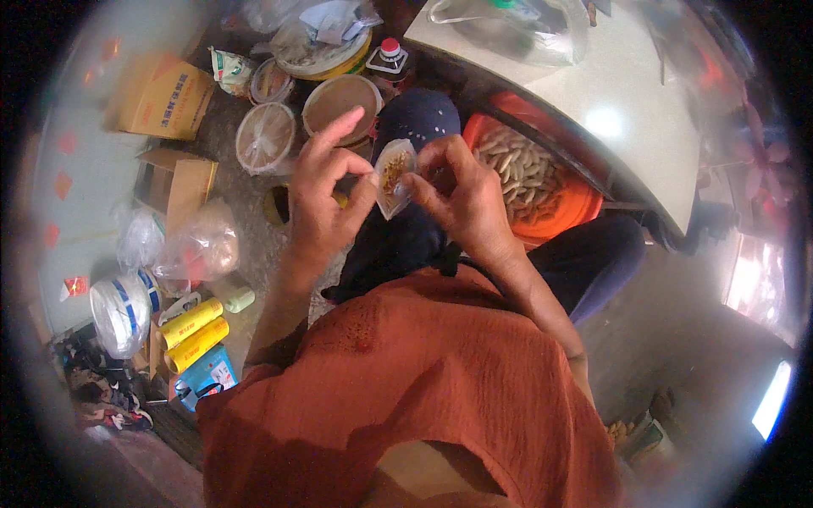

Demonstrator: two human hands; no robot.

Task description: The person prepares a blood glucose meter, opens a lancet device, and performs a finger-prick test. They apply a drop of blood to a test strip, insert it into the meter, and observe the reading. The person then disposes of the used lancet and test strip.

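Note:
Between my hands, above my dark-trousered knee, is a small pale, thin wrapper (388, 202), open at the top, with brown and yellowish bits of filling (396, 166) in it. My left hand (330, 190) pinches its left edge between thumb and index finger, the other fingers raised. On the opposite edge, the thumb and bent fingers of my right hand (467, 193) grip it. Right of that hand, partly under the table edge, an orange plastic basin (581, 213) holds many pale oblong pieces (517, 165), which look like dumplings.
A light-topped table (635, 89) with a plastic bag (540, 32) stands at upper right. Ahead are a round covered tub (343, 105), a plastic-covered bowl (265, 136) and a red-capped bottle (389, 51). Cardboard boxes (168, 95) and yellow film rolls (197, 343) stand on the left.

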